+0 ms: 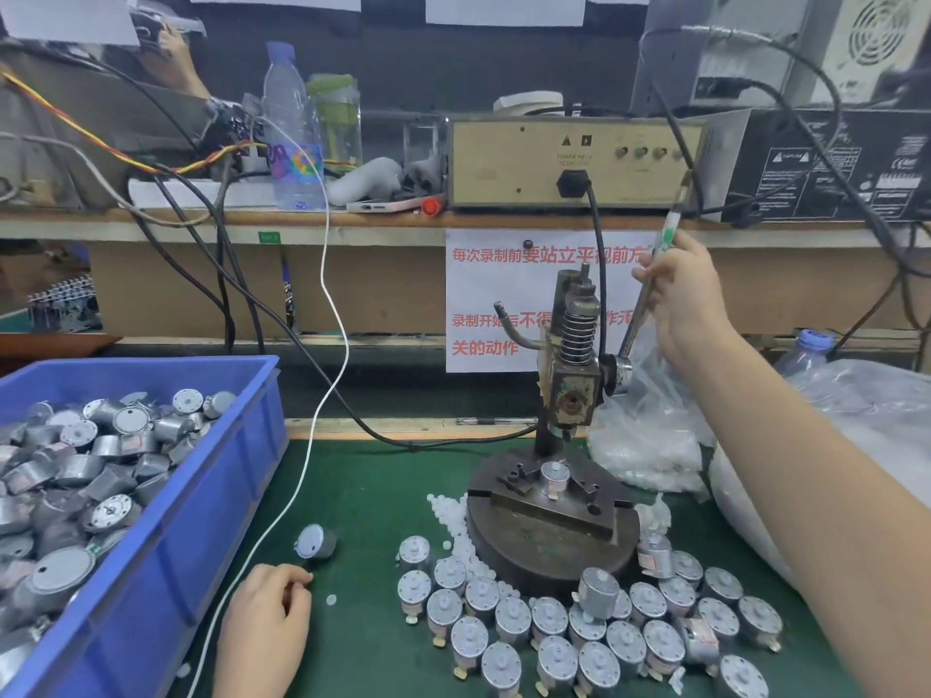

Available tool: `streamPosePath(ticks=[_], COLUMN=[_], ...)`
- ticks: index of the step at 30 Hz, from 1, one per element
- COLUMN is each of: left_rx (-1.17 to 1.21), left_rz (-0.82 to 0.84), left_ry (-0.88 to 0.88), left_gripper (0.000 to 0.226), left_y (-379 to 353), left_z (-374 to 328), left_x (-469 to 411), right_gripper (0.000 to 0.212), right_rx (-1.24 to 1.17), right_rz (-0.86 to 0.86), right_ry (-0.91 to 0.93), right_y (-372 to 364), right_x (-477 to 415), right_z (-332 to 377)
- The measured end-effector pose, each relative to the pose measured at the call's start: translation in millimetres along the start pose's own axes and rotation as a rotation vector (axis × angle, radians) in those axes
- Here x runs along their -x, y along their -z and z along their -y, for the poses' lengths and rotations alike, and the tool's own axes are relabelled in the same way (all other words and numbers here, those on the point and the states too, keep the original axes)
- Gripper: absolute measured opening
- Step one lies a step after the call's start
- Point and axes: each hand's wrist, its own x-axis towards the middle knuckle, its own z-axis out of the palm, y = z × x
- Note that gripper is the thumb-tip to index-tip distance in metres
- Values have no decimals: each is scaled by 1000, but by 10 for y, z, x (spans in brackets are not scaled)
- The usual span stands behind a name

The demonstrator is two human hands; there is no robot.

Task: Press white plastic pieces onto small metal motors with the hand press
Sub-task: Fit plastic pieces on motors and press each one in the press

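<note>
Hand press (pixel 574 385): lever (pixel 671 221) raised — my right hand (pixel 680 289) grips it. One motor (pixel 554 477) sits in the fixture under the ram. Left hand (pixel 269 617) rests curled on the green mat (pixel 378 496) — whether it pinches anything, I cannot tell. White pieces (pixel 453 521) lie beside the base.

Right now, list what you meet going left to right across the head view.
Blue bin → lone motor → press → right hand, gripping the lever.

A factory assembly bench: hand press (pixel 574 390), blue bin (pixel 211 496) of motors (pixel 75 471), power unit (pixel 529 163).
</note>
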Motion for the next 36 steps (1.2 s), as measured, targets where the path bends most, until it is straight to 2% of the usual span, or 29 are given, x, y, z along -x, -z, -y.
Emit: streamPosePath(ticks=[2,5,10,13,17,22,28,31,36], left_rx=[-2,-14,-49,-79,-92,-107,-118,-111,-103], left_rz=[-1,1,4,10,6,10,6,5,11], left_ry=[0,-10,-16,-15,-13,-5,-15,-23,-15], left_gripper=[30,29,22,15,14,14,14,14,14], left_y=[4,14,22,25,17,15,23,20,18], left_z=[-11,-9,-7,-2,-15,-34,-30,-26,-25], left_x=[3,12,23,22,28,40,45,46,43], right_gripper=[48,23,7,13,24,26,28,25,42], right_rx=[-6,-41,-49,64,14,-25,112,162,288], right_rz=[-9,-26,-66,-70,-90,-66,-53,-47,-28], right_ry=[78,171,262,347,396,410,428,377,212], right_y=[38,93,163,199,183,216,188,160,94], right_x=[113,309,684,869,931,968,859,719,398], right_z=[-8,-1,-63,-206,-277,-347,-289,-188,-46])
